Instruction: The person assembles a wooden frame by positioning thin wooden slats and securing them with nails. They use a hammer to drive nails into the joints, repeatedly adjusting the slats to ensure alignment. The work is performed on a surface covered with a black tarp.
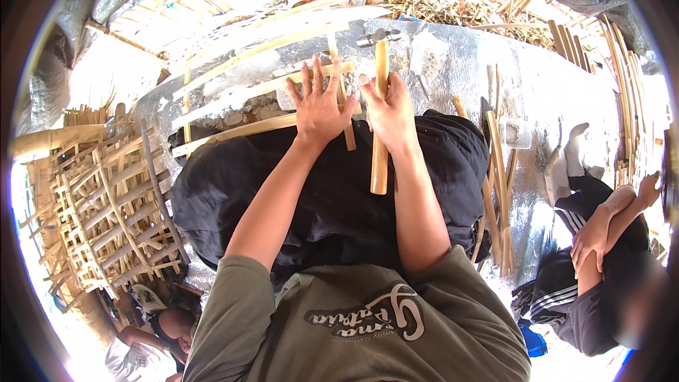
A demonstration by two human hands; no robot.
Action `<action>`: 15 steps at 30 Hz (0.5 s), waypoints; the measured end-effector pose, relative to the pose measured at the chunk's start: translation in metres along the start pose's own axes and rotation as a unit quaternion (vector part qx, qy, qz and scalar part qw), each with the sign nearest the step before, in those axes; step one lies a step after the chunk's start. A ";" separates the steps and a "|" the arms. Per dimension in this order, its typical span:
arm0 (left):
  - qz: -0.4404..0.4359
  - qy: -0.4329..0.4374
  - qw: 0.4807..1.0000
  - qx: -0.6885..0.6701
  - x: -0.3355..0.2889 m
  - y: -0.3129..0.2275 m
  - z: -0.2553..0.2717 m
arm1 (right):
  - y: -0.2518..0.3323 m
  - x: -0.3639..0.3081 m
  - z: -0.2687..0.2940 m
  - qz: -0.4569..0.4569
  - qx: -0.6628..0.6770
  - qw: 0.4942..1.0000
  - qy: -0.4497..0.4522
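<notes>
Left hand (pixel 322 110) spread wide over the slat frame (pixel 247 129) by the knees; right hand (pixel 392 114) gripping the hammer (pixel 380 168) mid-handle. Step, judged: steadying frame; a strike would need left fingers clear

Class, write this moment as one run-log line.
left hand: spread over wooden strips | right hand: gripping hammer by its handle, head pointing away | nearby: wooden lattice, left

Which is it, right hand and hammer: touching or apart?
Touching: the head view shows the right hand gripping the hammer, its wooden handle emerging above and below.
</notes>
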State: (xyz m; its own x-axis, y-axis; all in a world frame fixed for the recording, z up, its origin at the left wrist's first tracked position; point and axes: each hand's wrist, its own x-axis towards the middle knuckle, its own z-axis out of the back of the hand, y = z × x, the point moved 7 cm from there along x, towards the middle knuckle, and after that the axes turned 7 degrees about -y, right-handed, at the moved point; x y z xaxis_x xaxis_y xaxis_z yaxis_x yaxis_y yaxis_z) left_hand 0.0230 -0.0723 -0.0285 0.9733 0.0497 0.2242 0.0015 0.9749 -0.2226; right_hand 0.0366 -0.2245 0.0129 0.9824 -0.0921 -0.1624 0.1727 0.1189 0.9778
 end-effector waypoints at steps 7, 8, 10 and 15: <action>0.024 -0.003 0.999 -0.045 0.003 0.004 0.002 | 0.002 0.000 -0.002 0.014 0.015 1.000 0.004; 0.024 -0.012 0.998 -0.055 0.003 0.005 0.002 | 0.001 0.001 -0.002 0.017 0.019 1.000 0.006; 0.025 -0.032 0.996 -0.077 0.003 0.008 0.001 | -0.001 0.002 -0.003 0.024 0.025 0.999 0.010; 0.058 -0.053 0.985 -0.152 0.008 0.023 -0.004 | -0.001 0.001 -0.003 0.028 0.005 1.000 0.008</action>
State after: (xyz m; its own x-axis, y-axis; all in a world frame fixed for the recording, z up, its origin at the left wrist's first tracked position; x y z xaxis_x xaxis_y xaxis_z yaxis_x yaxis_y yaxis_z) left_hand 0.0316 -0.0503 -0.0362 0.9418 0.1947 0.2741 -0.0243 0.8526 -0.5220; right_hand 0.0380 -0.2223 0.0110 0.9916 -0.0690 -0.1093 0.1166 0.1129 0.9867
